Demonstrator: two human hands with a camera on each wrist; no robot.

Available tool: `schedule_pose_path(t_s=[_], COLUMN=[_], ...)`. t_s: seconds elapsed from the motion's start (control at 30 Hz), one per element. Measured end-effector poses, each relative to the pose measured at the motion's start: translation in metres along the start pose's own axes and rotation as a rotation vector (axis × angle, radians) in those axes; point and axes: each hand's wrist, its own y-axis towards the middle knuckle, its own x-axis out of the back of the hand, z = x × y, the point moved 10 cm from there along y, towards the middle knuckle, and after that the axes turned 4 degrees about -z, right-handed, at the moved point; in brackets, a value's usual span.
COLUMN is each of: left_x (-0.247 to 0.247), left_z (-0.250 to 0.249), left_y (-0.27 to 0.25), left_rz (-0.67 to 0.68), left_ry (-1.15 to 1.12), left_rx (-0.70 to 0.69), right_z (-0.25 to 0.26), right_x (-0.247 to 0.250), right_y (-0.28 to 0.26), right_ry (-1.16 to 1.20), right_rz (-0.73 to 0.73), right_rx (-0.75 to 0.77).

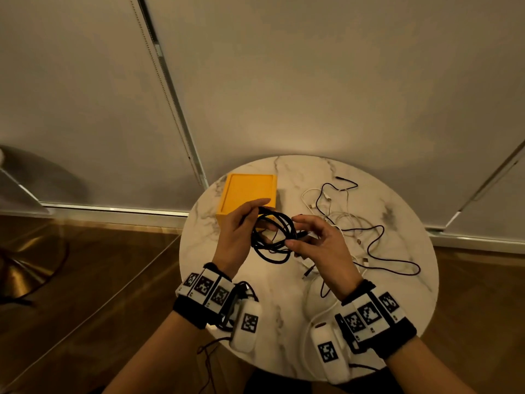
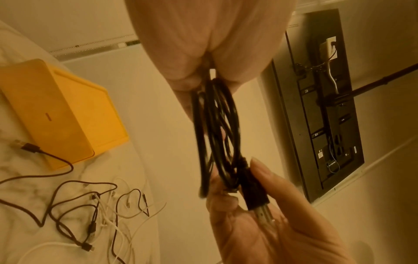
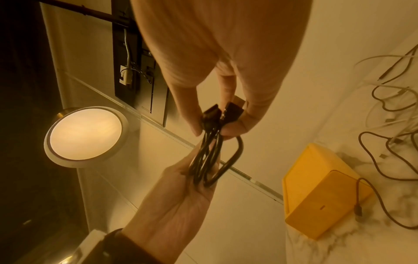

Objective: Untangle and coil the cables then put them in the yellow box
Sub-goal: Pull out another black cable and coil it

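Observation:
A coiled black cable (image 1: 271,234) hangs in the air between both hands, just in front of the yellow box (image 1: 245,194). My left hand (image 1: 241,228) grips the coil's left side, its loops running through the fingers. My right hand (image 1: 315,240) pinches the coil's other side together with its two black plugs (image 3: 222,111). From the left wrist camera the coil (image 2: 217,135) appears edge-on, with a plug (image 2: 255,194) lying in the right palm. The yellow box (image 2: 61,110) stands open on the marble table (image 1: 397,294).
A tangle of dark and white cables (image 1: 355,223) lies spread over the right half of the table, with plugs (image 2: 87,247) among them. One dark cable's plug (image 2: 27,146) lies against the box. A round lamp (image 3: 85,135) glows beyond the table's left side.

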Motion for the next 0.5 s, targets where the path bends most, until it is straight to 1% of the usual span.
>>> schedule_pose_path(t_s=[0.1, 0.17, 0.23, 0.3, 0.4, 0.5], left_x=[0.001, 0.004, 0.008, 0.015, 0.028, 0.034], left_z=[0.012, 0.021, 0.032, 0.04, 0.045, 0.051], left_y=[-0.01, -0.017, -0.022, -0.024, -0.025, -0.027], left_rz=[0.037, 0.046, 0.055, 0.036, 0.007, 0.038], left_ry=[0.018, 0.057, -0.02, -0.105, -0.088, -0.07], left_rx=[0.058, 0.08, 0.162, 0.236, 0.243, 0.259], right_z=[0.001, 0.001, -0.001, -0.007, -0.022, -0.039], right_x=[0.004, 0.004, 0.004, 0.005, 0.008, 0.009], right_y=[0.0, 0.0, 0.0, -0.001, -0.003, -0.004], right_ry=[0.068, 0.056, 0.02, -0.038, -0.165, -0.209], right_rz=[-0.058, -0.069, -0.064, -0.062, -0.053, -0.04], right_rx=[0.036, 0.064, 0.079, 0.067, 0.02, -0.048])
